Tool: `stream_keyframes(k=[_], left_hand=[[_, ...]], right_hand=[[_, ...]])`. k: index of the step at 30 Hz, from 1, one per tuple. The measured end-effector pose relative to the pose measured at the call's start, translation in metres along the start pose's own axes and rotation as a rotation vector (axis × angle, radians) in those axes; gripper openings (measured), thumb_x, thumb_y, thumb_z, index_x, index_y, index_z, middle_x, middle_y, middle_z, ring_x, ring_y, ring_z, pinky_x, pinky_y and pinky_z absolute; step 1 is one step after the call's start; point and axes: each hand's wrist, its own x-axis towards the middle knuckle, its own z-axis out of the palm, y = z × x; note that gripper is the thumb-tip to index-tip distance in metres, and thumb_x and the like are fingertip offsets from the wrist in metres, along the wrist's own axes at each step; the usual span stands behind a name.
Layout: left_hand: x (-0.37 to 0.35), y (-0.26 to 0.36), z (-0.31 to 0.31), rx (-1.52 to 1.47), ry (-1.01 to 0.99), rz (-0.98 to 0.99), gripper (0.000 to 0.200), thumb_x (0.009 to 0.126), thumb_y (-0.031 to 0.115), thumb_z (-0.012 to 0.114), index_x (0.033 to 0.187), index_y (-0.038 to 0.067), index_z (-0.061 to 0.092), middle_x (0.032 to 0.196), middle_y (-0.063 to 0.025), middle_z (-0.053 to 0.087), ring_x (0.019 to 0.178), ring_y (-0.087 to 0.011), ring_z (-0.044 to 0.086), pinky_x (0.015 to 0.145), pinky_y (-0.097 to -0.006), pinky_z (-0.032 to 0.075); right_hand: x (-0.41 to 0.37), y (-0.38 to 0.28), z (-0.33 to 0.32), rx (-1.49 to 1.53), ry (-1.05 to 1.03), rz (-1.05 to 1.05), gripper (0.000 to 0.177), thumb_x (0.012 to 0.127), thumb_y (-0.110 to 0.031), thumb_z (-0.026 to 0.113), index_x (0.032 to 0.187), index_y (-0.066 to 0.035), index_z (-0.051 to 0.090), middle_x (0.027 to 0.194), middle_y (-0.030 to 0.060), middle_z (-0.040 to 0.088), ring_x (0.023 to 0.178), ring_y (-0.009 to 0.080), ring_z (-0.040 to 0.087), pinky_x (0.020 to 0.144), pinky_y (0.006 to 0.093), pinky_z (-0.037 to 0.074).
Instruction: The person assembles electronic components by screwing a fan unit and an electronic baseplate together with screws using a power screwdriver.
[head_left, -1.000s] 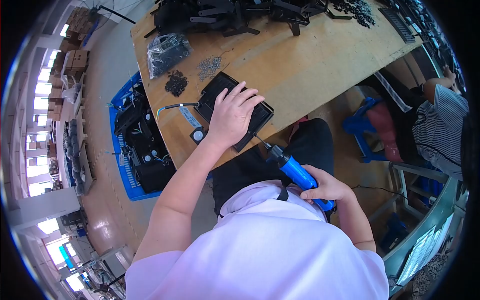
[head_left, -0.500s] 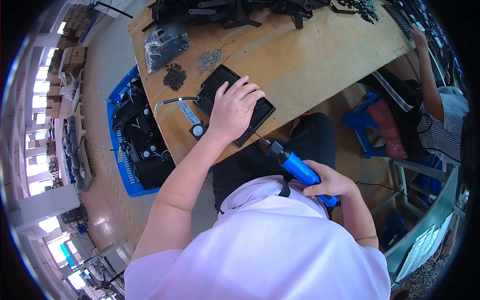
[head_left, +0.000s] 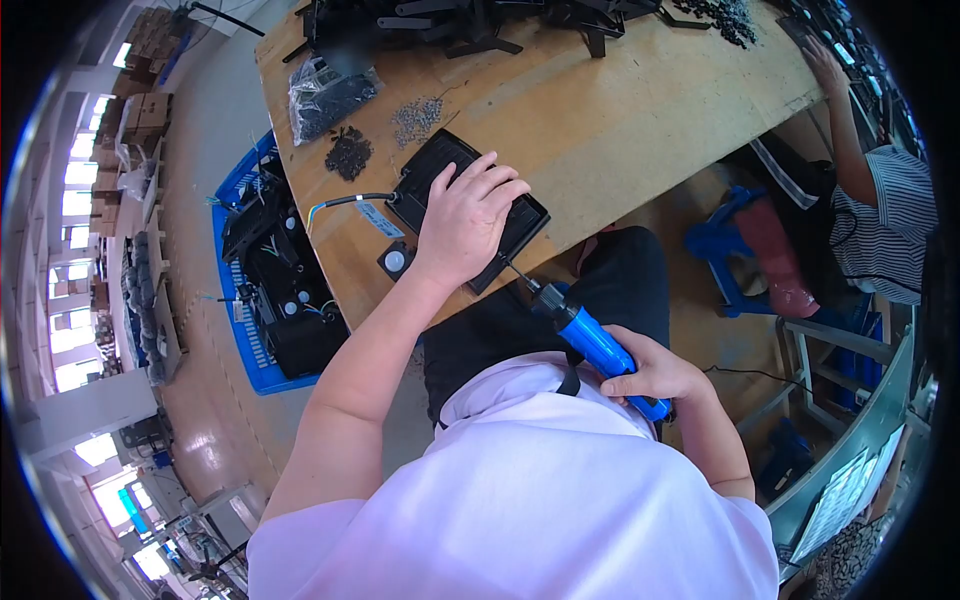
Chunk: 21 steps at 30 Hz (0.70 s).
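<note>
A black rectangular housing (head_left: 520, 226) lies at the near edge of the wooden table, with a cable coming out of its left side. My left hand (head_left: 468, 222) rests on top of it, fingers stretched out and slightly apart. Wrapped round a blue electric screwdriver (head_left: 596, 346) is my right hand (head_left: 652, 368). The screwdriver's bit touches the near edge of the housing, or ends just beside it. A small black part with a white disc (head_left: 395, 261) and a white label lie to the left of the housing.
Screws (head_left: 417, 121), dark small parts (head_left: 349, 153) and a plastic bag (head_left: 330, 98) lie on the table (head_left: 640, 130). Black brackets (head_left: 470, 22) fill its far side. A blue crate (head_left: 262, 372) stands left. A co-worker in a striped top (head_left: 880, 230) is at the right.
My right hand and the screwdriver have shifted slightly left and up. The co-worker's arm and body have moved. My left hand stays on the housing.
</note>
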Motion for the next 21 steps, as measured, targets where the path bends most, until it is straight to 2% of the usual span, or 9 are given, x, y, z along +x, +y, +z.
stream_keyframes(k=[21], left_hand=[[0.0, -0.0004, -0.0003, -0.003, 0.017, -0.002, 0.024, 0.093, 0.008, 0.06, 0.114, 0.016, 0.068, 0.123, -0.0041, 0.065, 0.133, -0.0285, 0.053, 0.111, -0.0551, 0.037]], right_hand=[[-0.0027, -0.01, 0.0077, -0.065, 0.04, -0.016, 0.085, 0.077, -0.042, 0.083, 0.144, -0.003, 0.046, 0.124, 0.017, 0.062, 0.114, 0.0305, 0.059, 0.102, 0.0384, 0.045]])
